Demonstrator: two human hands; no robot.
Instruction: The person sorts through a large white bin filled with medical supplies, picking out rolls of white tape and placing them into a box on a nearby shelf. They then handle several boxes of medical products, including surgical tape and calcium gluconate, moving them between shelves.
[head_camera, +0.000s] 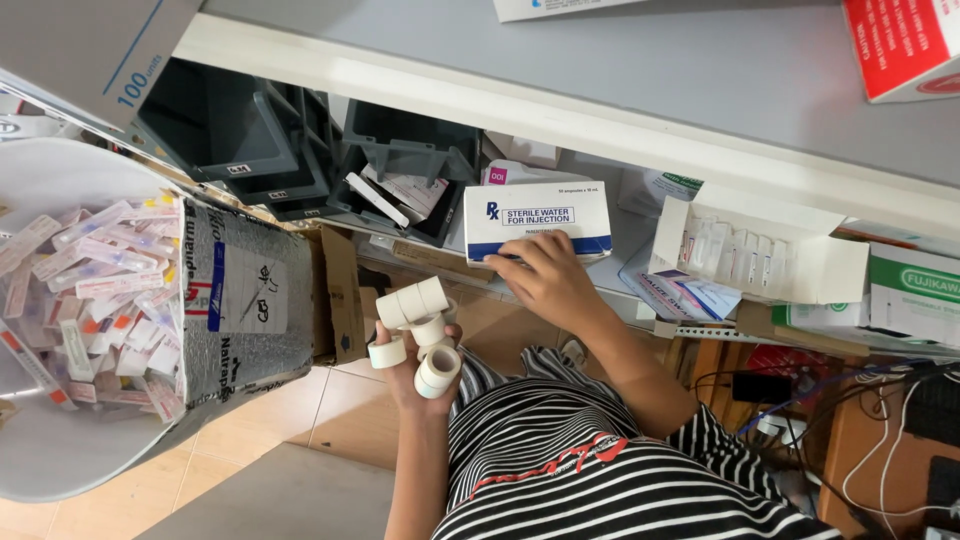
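Note:
My left hand (408, 372) is raised palm up in front of my striped shirt and holds several white tape rolls (418, 330), some stacked into a short column. My right hand (548, 278) reaches forward to a white box with a blue stripe (537, 215) that lies on a shelf under the grey tabletop (640, 70). Its fingers are curled over the box's lower front edge.
Dark grey plastic bins (300, 140) stand on the shelf to the left. An open white carton of small vials (750, 250) and a green-and-white box (915, 290) lie to the right. A foil-lined box of small packets (100, 300) sits at left. Cables (880, 420) hang at lower right.

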